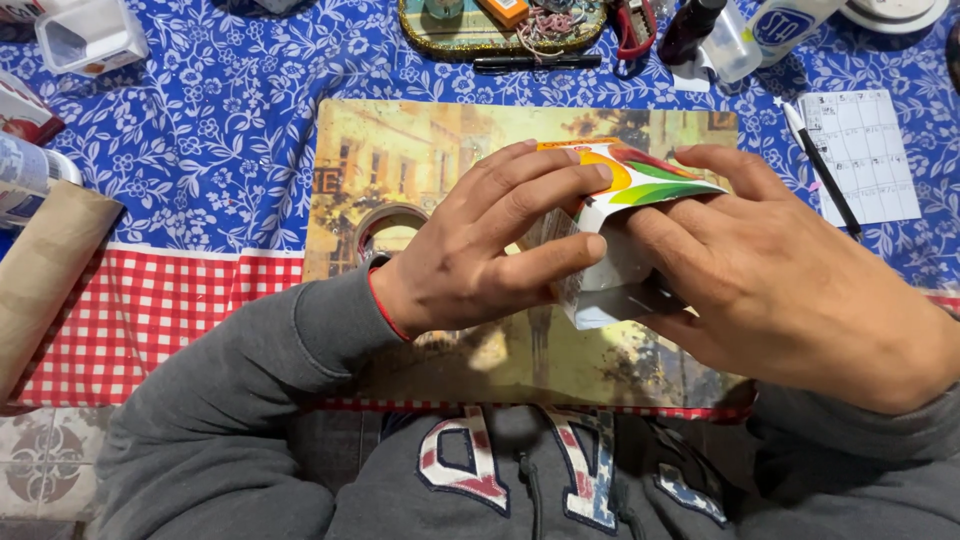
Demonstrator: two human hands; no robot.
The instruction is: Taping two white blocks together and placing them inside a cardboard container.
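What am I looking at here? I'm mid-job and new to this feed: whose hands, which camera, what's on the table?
There is one picture, from a camera on the person's head, looking down. No machine: two bare hands. The left hand and right hand together grip a small colourful carton above a painted placemat. A tape roll lies beside the left wrist. The blue floral tablecloth also carries a black pen, a paper sheet and an oval tray.
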